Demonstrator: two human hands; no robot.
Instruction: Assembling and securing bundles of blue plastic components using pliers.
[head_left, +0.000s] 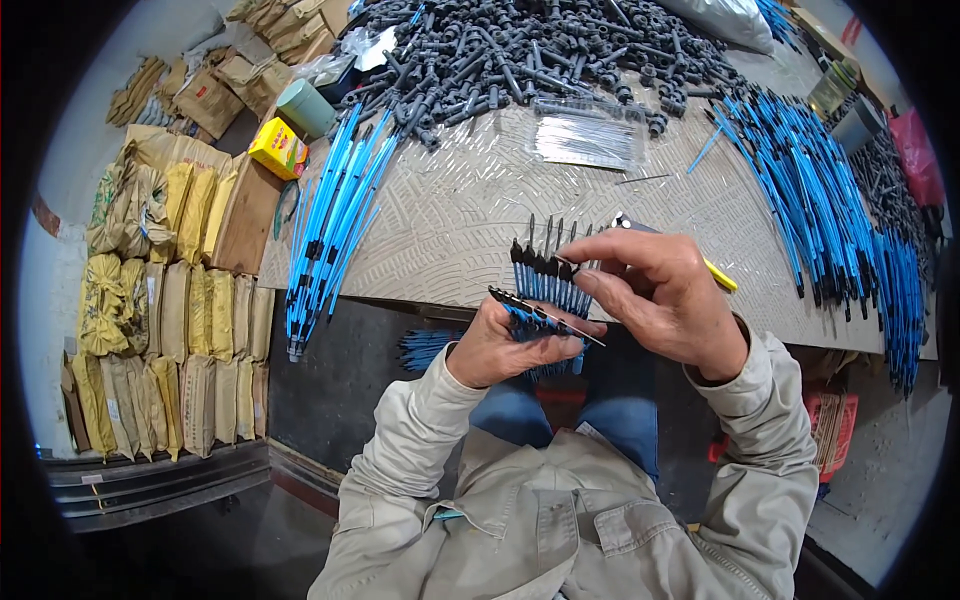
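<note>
My left hand (492, 345) is wrapped round a bunch of thin blue tubes (545, 288), held upright at the table's front edge. Black pieces cap the tubes, and several grey metal tips stick up from them. A thin dark strip or rod lies slantwise across the same hand. My right hand (668, 295) comes in from the right, its thumb and index finger drawn together at the black caps. Whatever is between those fingertips is too small to make out. Just behind the right hand, a dark tool with a yellow handle (720, 277) lies partly covered.
Grey plastic fittings (520, 60) are heaped at the back. A clear tray of thin metal pins (585, 140) lies before them. Blue tubes are stacked at left (335, 220) and right (800, 190). A yellow box (278, 148) and green cup (306, 108) stand far left, beside piled paper sacks (180, 300).
</note>
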